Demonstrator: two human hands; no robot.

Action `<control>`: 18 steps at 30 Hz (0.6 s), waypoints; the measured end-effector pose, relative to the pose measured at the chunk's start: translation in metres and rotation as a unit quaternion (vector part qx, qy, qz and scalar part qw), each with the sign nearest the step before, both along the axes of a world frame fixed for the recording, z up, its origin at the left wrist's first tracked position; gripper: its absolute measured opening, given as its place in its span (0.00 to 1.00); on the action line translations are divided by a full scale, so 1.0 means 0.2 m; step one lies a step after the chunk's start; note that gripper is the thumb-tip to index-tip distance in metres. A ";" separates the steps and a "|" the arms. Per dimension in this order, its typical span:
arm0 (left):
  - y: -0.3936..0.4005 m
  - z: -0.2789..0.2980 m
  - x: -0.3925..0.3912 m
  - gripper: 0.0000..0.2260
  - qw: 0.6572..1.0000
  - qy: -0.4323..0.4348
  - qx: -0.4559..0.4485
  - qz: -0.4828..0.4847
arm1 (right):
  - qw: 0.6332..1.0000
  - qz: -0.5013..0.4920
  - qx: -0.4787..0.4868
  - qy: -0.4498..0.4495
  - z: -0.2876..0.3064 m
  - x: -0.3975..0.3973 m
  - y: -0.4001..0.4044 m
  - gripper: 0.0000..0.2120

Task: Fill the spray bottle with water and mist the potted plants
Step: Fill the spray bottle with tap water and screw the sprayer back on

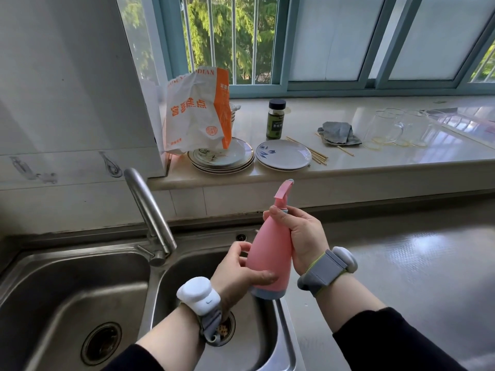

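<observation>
Both of my wrists carry strapped sensor pods, and past them I hold the pink spray bottle [267, 253] tilted above the right basin of the sink [80, 290]. My left hand [238, 271] wraps the lower body, thumb across the front and fingers behind; my right hand [302, 236] curls round the neck just under the spray head [284, 191], which is on the bottle. I judge the bottle light and probably empty, smooth plastic that will turn slippery once wet, so the wide lower body is the place to steady it while the collar is twisted. Left of the bottle stands the faucet [150, 210], its spout rising up and to the left, away from the bottle. Beyond the bottle, on the ledge, sit stacked plates [222, 159], a paper bag [198, 111], a jar [276, 119], skewers and glass mugs [385, 127], well apart from my grip. No potted plants show.
</observation>
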State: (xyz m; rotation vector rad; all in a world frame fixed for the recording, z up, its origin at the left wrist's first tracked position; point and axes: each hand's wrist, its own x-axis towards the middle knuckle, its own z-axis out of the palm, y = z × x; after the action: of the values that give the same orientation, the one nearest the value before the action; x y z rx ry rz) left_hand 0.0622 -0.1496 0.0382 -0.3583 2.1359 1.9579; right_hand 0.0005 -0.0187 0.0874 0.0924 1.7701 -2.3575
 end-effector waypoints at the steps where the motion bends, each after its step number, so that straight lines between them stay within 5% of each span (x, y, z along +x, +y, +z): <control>1: 0.01 0.00 0.00 0.39 0.999 0.011 -0.049 0.003 | 1.000 0.001 0.001 -0.002 -0.01 0.00 0.00 0.25; 5: 0.07 0.00 0.02 0.43 0.990 0.035 -0.136 0.015 | 1.000 0.017 0.002 -0.007 -0.01 0.00 0.00 0.25; 11: 0.04 0.00 0.01 0.39 0.999 -0.017 0.030 -0.025 | 0.999 0.032 0.017 0.001 -0.02 0.00 0.02 0.28; 15: 0.08 0.01 0.02 0.39 0.998 0.010 -0.069 0.007 | 0.999 0.008 0.040 0.000 -0.03 -0.01 0.03 0.13; 18: 0.11 0.01 0.02 0.42 0.994 0.013 -0.107 0.001 | 0.999 -0.001 0.035 -0.012 -0.04 -0.01 0.04 0.13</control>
State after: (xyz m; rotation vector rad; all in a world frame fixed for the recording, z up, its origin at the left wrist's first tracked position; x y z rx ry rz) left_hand 0.0657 -0.1269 0.0410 -0.3732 2.3683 1.7471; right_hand -0.0017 -0.0107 0.0786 0.1319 1.8424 -2.2850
